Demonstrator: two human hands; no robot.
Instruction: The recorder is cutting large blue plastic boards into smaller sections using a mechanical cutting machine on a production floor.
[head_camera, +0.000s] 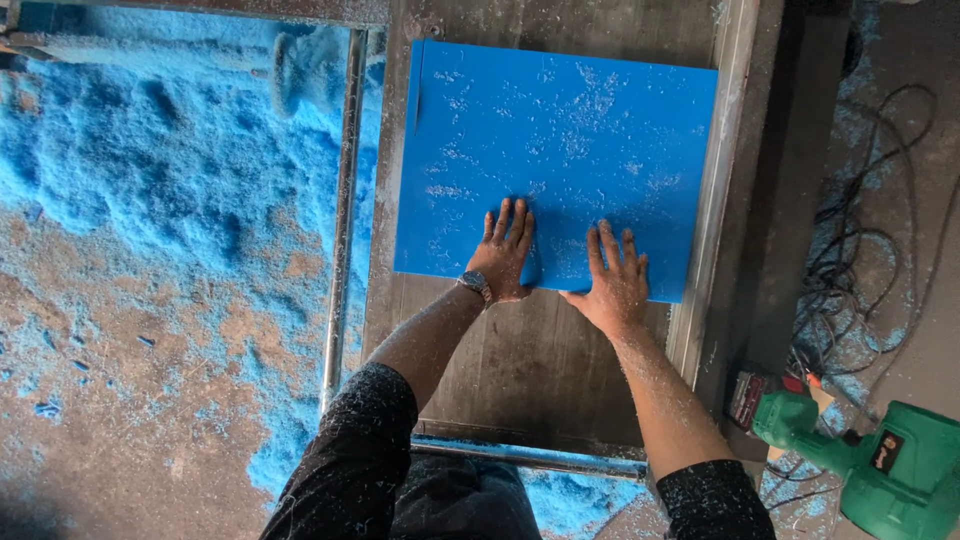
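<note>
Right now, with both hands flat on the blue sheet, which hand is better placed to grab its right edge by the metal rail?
Right, probably. The right hand lies flat on the blue sheet nearer the metal rail. The left hand lies nearer the sheet's middle and would have to cross over.

I assess this as a cutting workshop. Blue shavings (150, 180) lie heaped across the floor beside a worn metal worktable (520, 360) with steel rails. A green power tool (880, 465) and tangled black cables (860, 270) sit on the ground to the right.
</note>
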